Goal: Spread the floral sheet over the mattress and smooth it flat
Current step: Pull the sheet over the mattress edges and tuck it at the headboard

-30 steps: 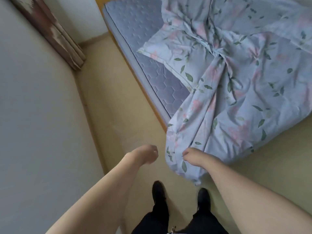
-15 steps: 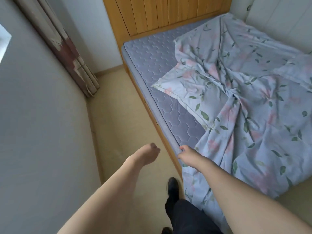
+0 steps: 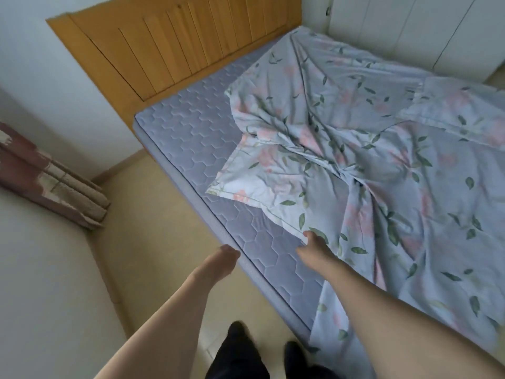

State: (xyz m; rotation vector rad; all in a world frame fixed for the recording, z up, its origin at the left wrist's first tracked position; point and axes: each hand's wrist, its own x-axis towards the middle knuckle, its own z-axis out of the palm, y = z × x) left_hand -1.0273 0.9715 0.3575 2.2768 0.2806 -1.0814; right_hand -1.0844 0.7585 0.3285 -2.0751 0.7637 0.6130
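Right now the right hand (image 3: 314, 248) pinches the floral sheet (image 3: 355, 165) hem, left hand (image 3: 225, 255) curled and empty beside the mattress (image 3: 191, 132) edge, sheet bunched toward 2 o'clock; best pull the folded corner toward 10 o'clock, low and taut.

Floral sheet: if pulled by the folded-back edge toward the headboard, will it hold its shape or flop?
The floral sheet would probably flop: it lies bunched in deep creases and drapes limply over the mattress edge. It looks thin and light, so it should drag easily, though the twisted folds may not open by themselves.
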